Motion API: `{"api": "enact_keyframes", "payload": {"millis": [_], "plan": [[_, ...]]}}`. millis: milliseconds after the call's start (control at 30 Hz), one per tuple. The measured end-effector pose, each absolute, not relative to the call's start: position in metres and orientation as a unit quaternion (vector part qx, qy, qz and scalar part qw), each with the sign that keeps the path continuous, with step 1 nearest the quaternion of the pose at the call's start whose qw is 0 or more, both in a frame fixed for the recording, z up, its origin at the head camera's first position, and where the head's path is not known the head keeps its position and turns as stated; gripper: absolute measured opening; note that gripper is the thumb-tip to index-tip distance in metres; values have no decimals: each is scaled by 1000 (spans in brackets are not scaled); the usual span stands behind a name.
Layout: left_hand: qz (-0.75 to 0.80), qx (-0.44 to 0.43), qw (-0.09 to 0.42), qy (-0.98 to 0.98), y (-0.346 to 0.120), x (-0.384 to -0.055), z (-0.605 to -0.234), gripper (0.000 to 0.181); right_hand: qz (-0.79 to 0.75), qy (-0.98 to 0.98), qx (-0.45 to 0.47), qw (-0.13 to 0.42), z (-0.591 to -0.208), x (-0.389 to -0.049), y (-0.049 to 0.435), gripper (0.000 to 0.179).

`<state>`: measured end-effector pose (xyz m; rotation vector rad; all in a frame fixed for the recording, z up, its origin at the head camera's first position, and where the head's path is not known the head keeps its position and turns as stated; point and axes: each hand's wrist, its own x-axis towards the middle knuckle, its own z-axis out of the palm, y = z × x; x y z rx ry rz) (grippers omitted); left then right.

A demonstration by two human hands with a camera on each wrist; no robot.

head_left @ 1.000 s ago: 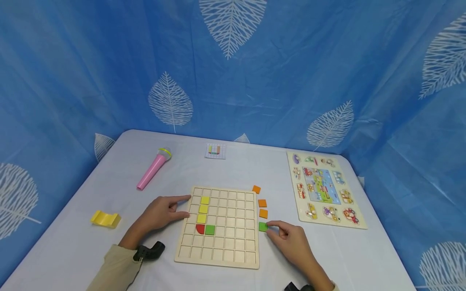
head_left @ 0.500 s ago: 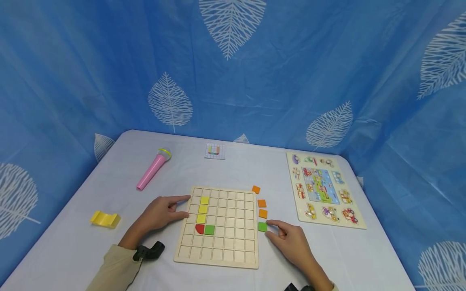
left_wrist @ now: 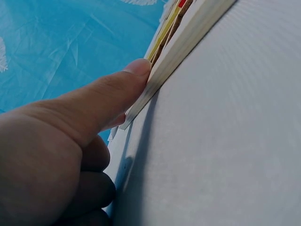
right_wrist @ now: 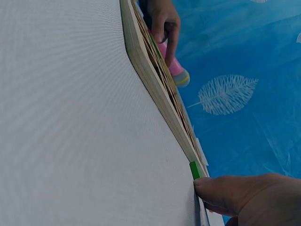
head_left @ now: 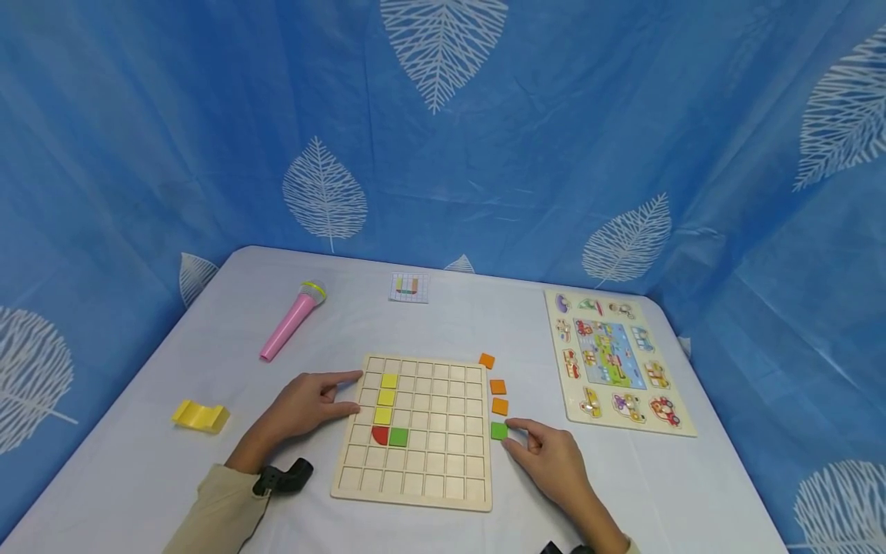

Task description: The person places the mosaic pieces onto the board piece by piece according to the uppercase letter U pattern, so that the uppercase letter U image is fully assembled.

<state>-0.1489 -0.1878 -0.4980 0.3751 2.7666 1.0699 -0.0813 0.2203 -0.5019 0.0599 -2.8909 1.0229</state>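
A pale wooden grid board [head_left: 443,462] lies on the table. In it sit several yellow square tiles in a column, a red quarter-round tile [head_left: 380,435] and a green square tile [head_left: 398,437]. My left hand [head_left: 304,404] touches the board's left edge with index finger and thumb stretched out; its other fingers are curled under in the left wrist view. My right hand [head_left: 550,462] pinches a second green square tile [head_left: 498,431] at its right corners, just beside the board's right edge. In the right wrist view the thumb [right_wrist: 211,188] meets that tile's end.
Three orange square tiles [head_left: 500,406] lie in a line beyond the held tile. A pattern card [head_left: 408,288] lies at the back. A pink toy microphone [head_left: 289,327] and a yellow block [head_left: 201,417] lie left. A wooden picture puzzle [head_left: 577,408] lies right.
The right thumb has shifted slightly left along the lower side of the green tile. The left hand and the board look the same.
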Motion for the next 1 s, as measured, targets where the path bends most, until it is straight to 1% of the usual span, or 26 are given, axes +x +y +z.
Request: {"api": "enact_keyframes", "payload": {"millis": [500,767,1000], "plan": [[363,124,74,921,-188,-148,-497,63,328,-943,12,48,-500,-79,217,25],[360,116,79,922,-187,-146,-494,64,321,-945,39,55,-494,-78,215,21],[359,124,72,922,-187,-147,-494,63,345,-936,43,54,-488,-76,211,23]]}}
